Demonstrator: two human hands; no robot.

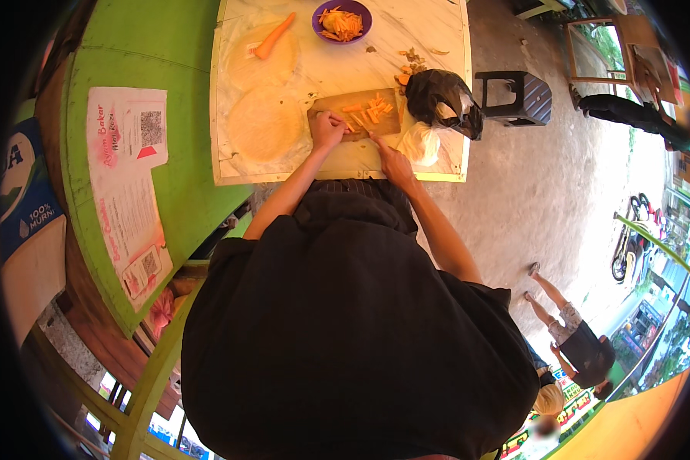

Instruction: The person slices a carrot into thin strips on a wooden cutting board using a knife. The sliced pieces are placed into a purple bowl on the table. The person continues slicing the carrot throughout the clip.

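A small wooden cutting board (pixel 333 104) lies near the table's front edge, with cut carrot sticks (pixel 376 110) on it. At the board's left side, my left hand (pixel 329 130) is closed, its fingertips pressed down on a piece of carrot that they mostly hide. My right hand (pixel 393 162) is closed at the board's front edge, around what looks like a knife handle; the blade is hard to make out. A peeled whole carrot (pixel 274 37) rests at the far left of the table. Beyond the board stands a purple bowl (pixel 317 31) filled with carrot sticks.
A black plastic bag (pixel 431 93) and a whitish bag (pixel 420 144) sit right of the board, with peelings (pixel 412 61) behind them. A green table (pixel 142 46) with printed sheets adjoins on the left. To the right are a dark plastic stool (pixel 525 98) and people farther off.
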